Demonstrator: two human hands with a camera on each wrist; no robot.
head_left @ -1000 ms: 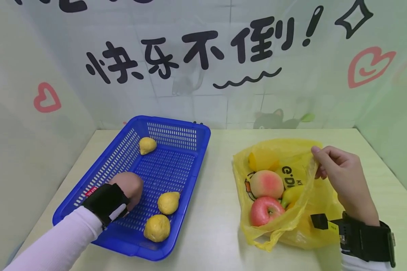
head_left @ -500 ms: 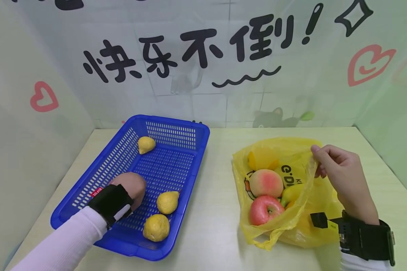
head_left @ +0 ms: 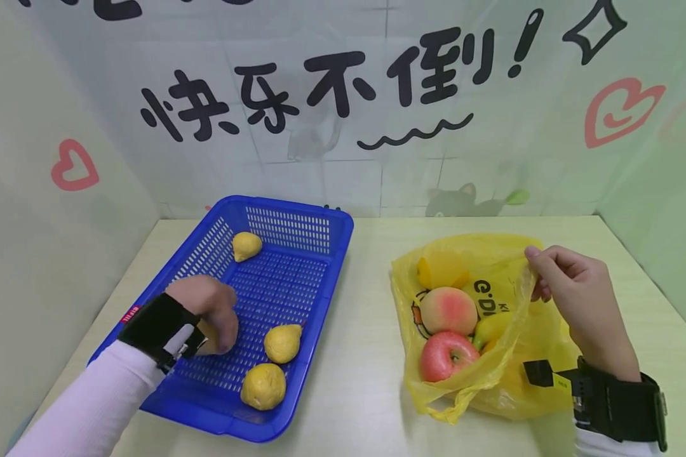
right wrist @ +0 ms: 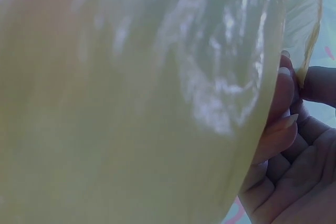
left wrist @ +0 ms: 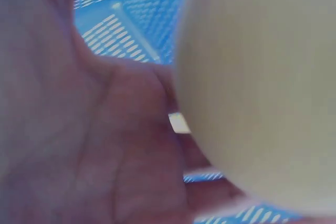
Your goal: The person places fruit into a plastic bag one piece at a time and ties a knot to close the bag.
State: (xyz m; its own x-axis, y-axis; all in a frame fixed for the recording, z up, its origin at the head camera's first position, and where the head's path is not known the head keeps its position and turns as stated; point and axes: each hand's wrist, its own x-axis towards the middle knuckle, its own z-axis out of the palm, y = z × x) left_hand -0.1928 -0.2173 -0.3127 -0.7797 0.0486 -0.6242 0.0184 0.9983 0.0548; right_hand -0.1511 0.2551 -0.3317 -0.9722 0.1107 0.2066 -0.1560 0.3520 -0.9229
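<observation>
Over the near left part of the blue basket (head_left: pixel 274 279), my left hand (head_left: pixel 206 304) grips a pale yellow round fruit (head_left: pixel 208 339), mostly covered by the fingers in the head view. Close up in the left wrist view, the fruit (left wrist: pixel 262 87) looks smooth and fills the right side. My right hand (head_left: pixel 571 292) pinches the rim of a yellow plastic bag (head_left: pixel 520 387) between thumb and fingers, keeping its mouth spread. Inside the bag lie a peach (head_left: pixel 448 311), a red apple (head_left: pixel 449 357) and a banana (head_left: pixel 491 327), partly behind the plastic.
Three lemons sit in the basket: one lemon (head_left: pixel 246 246) at the far left corner, another lemon (head_left: pixel 282 343) and a third lemon (head_left: pixel 263 386) near the front right. A yellow fruit (head_left: pixel 440 270) shows through the bag's back. Table (head_left: pixel 366 330) separates basket and bag.
My left hand, earlier low in the basket, has lifted and shifted left, and a pale yellow fruit now shows in its grip. My right hand and the bag have stayed put.
</observation>
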